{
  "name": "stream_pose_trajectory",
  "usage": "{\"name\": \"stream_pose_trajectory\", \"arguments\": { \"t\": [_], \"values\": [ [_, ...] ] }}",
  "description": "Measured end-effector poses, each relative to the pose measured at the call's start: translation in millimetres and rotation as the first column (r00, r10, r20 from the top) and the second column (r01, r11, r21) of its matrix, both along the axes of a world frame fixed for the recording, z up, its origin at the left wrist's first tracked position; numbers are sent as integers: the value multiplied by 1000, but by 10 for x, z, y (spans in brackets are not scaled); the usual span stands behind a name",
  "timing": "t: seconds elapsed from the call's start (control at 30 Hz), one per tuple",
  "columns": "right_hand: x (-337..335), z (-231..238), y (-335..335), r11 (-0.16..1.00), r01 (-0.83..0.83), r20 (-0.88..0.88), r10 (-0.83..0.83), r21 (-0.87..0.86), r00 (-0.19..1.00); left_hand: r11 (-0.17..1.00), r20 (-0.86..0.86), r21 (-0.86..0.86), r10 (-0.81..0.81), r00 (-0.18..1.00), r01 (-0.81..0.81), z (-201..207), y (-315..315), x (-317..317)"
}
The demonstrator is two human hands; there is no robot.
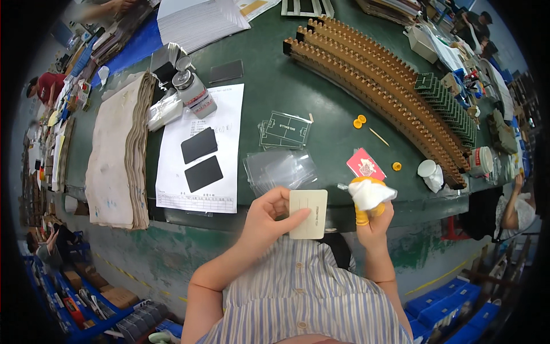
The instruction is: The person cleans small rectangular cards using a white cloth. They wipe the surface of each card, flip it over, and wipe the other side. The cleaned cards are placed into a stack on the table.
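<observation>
Pinched under the thumb of my left hand is a cream card with rounded corners and small dark print, held just past the table's near edge. My right hand wears yellow finger cots and is closed on a bunched white cloth. Just beyond the cloth lies a pink card with a pale figure on it. To its left are loose clear plastic sheets and transparent plates with white line drawings. Rolled yellow finger cots and a thin wooden stick lie farther back.
Curved brown slotted racks run along the right, some slots holding dark green cards. At left, a printed sheet carries black cards and a pump bottle, beside a thick paper stack. Other people sit around the room.
</observation>
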State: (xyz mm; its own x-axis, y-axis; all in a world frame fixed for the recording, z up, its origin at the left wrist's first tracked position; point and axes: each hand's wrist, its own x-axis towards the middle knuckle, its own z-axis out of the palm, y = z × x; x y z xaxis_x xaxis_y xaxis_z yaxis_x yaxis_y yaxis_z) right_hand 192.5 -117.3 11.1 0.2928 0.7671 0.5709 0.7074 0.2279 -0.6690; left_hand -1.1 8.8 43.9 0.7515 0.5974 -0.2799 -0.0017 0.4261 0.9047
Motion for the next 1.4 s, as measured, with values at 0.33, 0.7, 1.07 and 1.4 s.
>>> {"name": "stream_pose_trajectory", "arguments": {
  "t": [0.33, 0.7, 1.07, 1.4],
  "values": [
    [14, 193, 41, 995, 23, -1, -23, -97, 1000, 994, -29, 92, -62, 998, 64, 28, -27, 15],
    [36, 132, 2, 990, 120, -76, -115, 68, 990, 998, -33, 64, -25, 999, 27, 31, 13, -3],
    [10, 10, -87, 1000, -19, -657, 10, -7, 754, 990, 49, -140, -2, 999, 8, -10, 61, 49],
    [6, 121, 5, 950, -262, -973, 205, 171, 108, 977, 59, -191, 113, 992, -99, -45, 20, 72]
  ]
}}
